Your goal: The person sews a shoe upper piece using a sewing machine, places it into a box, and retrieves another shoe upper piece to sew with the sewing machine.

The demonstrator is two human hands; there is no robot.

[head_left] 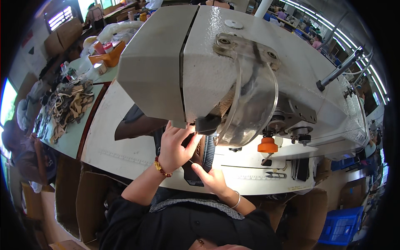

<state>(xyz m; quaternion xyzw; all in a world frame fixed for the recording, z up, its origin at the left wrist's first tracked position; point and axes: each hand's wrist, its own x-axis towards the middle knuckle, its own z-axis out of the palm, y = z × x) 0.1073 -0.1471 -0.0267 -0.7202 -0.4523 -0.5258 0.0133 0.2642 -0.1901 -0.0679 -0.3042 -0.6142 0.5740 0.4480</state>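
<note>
A large grey sewing machine head (233, 62) fills the middle of the view, with a clear curved guard (254, 104) on its front. My left hand (175, 148) reaches up under the machine and holds a dark strip of material (200, 160) by the needle area. Lower down, my right hand (212, 179) pinches the near end of the same dark piece. The needle itself is hidden behind the machine body. A beaded bracelet is on my left wrist and a thin bangle on the right.
A white work table (116, 146) bears the machine. An orange knob (267, 145) and small snips (275, 175) are at the right. A heap of tan and dark straps (68, 106) lies on a green table at the left. Cardboard boxes (87, 200) and a blue crate (339, 225) stand below.
</note>
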